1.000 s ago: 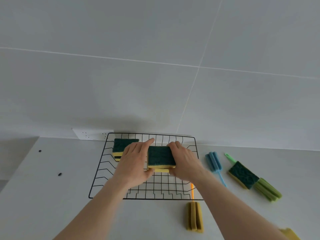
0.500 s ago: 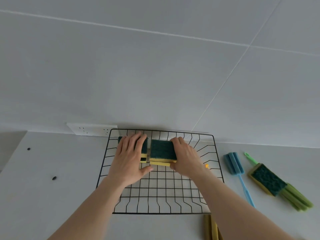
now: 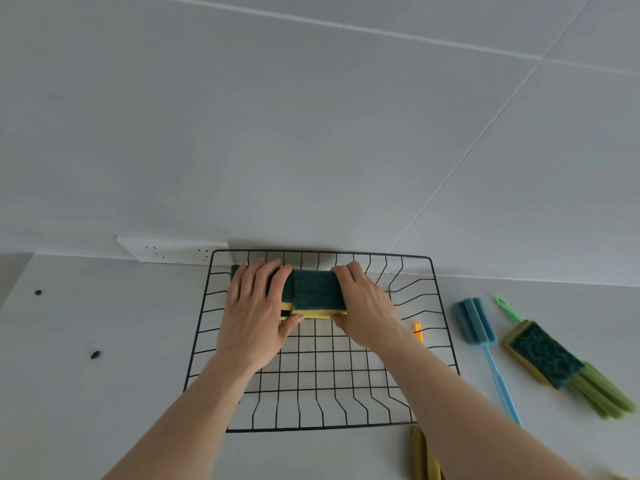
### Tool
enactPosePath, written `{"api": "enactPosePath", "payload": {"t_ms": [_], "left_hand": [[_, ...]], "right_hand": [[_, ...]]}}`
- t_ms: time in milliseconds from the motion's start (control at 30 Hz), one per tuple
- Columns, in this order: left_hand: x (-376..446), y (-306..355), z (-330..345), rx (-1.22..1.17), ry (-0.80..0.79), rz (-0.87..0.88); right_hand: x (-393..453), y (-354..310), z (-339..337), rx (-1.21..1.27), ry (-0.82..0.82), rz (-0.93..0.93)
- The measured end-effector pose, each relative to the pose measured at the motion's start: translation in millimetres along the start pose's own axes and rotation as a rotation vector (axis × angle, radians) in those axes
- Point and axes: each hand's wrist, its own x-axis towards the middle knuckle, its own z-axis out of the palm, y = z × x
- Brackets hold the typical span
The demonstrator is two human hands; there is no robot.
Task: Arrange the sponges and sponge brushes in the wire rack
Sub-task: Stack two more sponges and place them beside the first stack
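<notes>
In the head view, a green-topped yellow sponge (image 3: pixel 318 294) sits at the back of the black wire rack (image 3: pixel 446 327), gripped by the right hand (image 3: pixel 367 306). The left hand (image 3: pixel 254 306) lies flat, mostly hiding a second sponge (image 3: pixel 286 292).

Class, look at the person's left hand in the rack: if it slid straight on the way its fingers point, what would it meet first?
The left hand lies over a sponge, its fingers pointing toward the wall. Going straight on, it would probably meet the back wires of the wire rack first, with the wall just behind; depth is hard to judge.
</notes>
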Motion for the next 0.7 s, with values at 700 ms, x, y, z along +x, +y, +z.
{"api": "enactPosePath", "payload": {"t_ms": [700], "left_hand": [[-9.4,26.8,-29.9,0.032,0.010,-0.007]], "right_hand": [[-46.1,23.7,-27.8,0.031,0.115,0.022]]}}
